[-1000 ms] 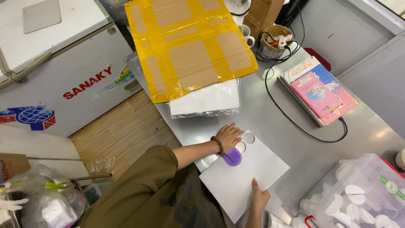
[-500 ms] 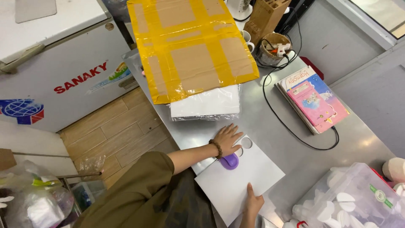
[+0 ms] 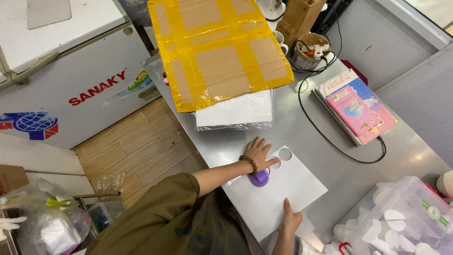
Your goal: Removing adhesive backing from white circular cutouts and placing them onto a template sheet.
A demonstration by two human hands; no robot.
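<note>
While the left hand (image 3: 259, 154) presses flat, fingers spread, over the purple punch (image 3: 260, 178) on the white sheet (image 3: 283, 189), the right hand (image 3: 290, 221) pins the sheet's near edge against the surface (image 3: 302, 127), steadying it.

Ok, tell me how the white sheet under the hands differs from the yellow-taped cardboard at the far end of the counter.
The white sheet is plain white; the cardboard is brown, crossed with yellow tape. The white sheet has round holes cut near one corner; the cardboard shows none. The left hand and right hand press on the white sheet, while nothing touches the cardboard. The white sheet looks smaller than the cardboard. Both are flat and roughly rectangular, on the same metal counter.
</note>
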